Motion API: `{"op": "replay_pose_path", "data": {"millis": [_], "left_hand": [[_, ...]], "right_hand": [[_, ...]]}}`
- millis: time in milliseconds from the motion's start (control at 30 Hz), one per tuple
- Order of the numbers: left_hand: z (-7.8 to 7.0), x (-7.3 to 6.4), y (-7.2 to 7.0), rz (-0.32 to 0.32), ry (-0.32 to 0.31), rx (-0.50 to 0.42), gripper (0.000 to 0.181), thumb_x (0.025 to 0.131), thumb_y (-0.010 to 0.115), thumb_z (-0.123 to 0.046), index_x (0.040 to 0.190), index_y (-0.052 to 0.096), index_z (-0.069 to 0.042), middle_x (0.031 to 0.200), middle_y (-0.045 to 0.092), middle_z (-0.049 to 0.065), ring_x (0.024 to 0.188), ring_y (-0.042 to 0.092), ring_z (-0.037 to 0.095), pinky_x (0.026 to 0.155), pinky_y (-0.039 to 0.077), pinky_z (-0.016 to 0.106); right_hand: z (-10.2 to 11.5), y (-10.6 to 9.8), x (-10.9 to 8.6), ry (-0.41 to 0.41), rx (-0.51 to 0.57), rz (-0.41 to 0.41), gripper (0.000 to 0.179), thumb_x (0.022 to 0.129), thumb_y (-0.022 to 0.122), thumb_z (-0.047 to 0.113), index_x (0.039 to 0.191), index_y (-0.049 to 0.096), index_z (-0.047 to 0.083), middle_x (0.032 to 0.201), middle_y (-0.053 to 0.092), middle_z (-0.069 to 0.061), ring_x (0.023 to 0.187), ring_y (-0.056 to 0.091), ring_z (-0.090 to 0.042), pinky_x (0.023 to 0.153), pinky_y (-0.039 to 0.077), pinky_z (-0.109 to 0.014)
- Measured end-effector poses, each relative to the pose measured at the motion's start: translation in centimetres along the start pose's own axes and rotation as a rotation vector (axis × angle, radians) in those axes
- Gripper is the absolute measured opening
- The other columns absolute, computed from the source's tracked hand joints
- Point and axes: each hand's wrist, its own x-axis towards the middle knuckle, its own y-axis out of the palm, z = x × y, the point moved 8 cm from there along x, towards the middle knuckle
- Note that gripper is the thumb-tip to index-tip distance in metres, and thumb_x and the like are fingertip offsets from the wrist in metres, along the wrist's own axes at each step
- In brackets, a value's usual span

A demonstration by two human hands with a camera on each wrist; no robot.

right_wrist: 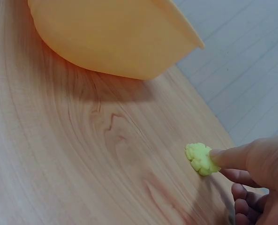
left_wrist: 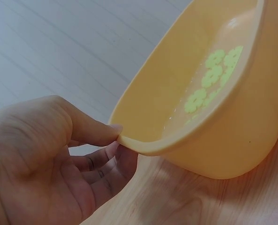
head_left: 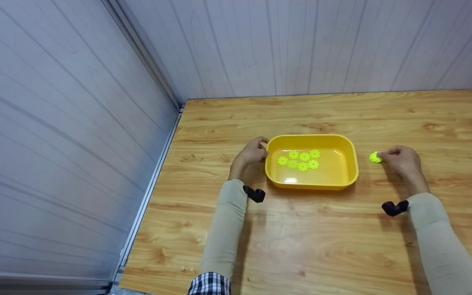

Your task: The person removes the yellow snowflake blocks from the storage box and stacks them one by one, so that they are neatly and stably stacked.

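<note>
I pinch a bright yellow-green, flower-shaped piece [head_left: 374, 157] between the thumb and fingers of my right hand [head_left: 404, 162], beyond the right end of a glossy yellow, rounded rectangular basin [head_left: 332, 168] and apart from it. Seven matching flowers [head_left: 304, 156] lie on the basin's floor, toward its left. My left hand [head_left: 253, 152] grips the left-end rim, thumb above, fingers below. The basin stands on a light wood-grain tabletop [head_left: 301, 237], before a pale, streaked wall [head_left: 293, 45].
</note>
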Motion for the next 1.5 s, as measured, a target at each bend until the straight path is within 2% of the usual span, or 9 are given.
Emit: {"op": "replay_pose_path", "data": {"millis": [500,733,967,1200,1500], "left_hand": [[-0.1,-0.14,0.09,0.002,0.024,-0.024,0.039,0.093,0.046,-0.001,0.132,0.046,-0.005,0.09,0.049,0.006,0.078,0.052,0.016,0.088,0.052,0.041],[-0.09,-0.1,0.08,0.004,0.048,0.029,0.039,0.095,0.047,-0.005,0.134,0.045,-0.005,0.094,0.052,0.007,0.08,0.055,0.017,0.086,0.054,0.039],[-0.02,-0.03,-0.09,-0.009,0.043,0.039,0.04,0.093,0.048,-0.004,0.133,0.047,-0.006,0.09,0.052,0.006,0.077,0.052,0.015,0.086,0.053,0.04],[0.08,0.14,-0.04,-0.007,0.028,0.015,0.039,0.093,0.049,-0.004,0.132,0.047,-0.007,0.091,0.052,0.006,0.078,0.054,0.015,0.085,0.054,0.038],[0.05,-0.06,-0.08,-0.015,0.028,0.041,0.039,0.094,0.048,-0.005,0.133,0.047,-0.009,0.093,0.053,0.006,0.08,0.054,0.016,0.086,0.053,0.038]], "right_hand": [[0.17,0.3,0.18,0.007,-0.022,0.021,0.05,0.093,0.055,0.044,0.113,0.059,-0.002,0.114,0.057,-0.018,0.091,0.05,-0.022,0.065,0.042,-0.02],[0.44,0.18,0.02,-0.041,-0.074,-0.008,0.049,0.093,0.056,0.042,0.111,0.061,-0.003,0.113,0.059,-0.021,0.087,0.051,-0.023,0.064,0.042,-0.024],[0.43,0.24,0.02,-0.034,-0.07,-0.027,0.047,0.094,0.056,0.041,0.11,0.062,-0.003,0.111,0.06,-0.021,0.089,0.052,-0.024,0.066,0.042,-0.026],[0.71,0.09,-0.07,-0.059,-0.086,-0.063,0.045,0.093,0.057,0.039,0.108,0.064,-0.003,0.109,0.062,-0.022,0.086,0.053,-0.024,0.066,0.042,-0.026],[0.67,-0.05,-0.12,-0.082,-0.087,-0.074,0.046,0.094,0.056,0.039,0.109,0.063,-0.004,0.108,0.062,-0.023,0.089,0.053,-0.028,0.069,0.041,-0.03]]}}
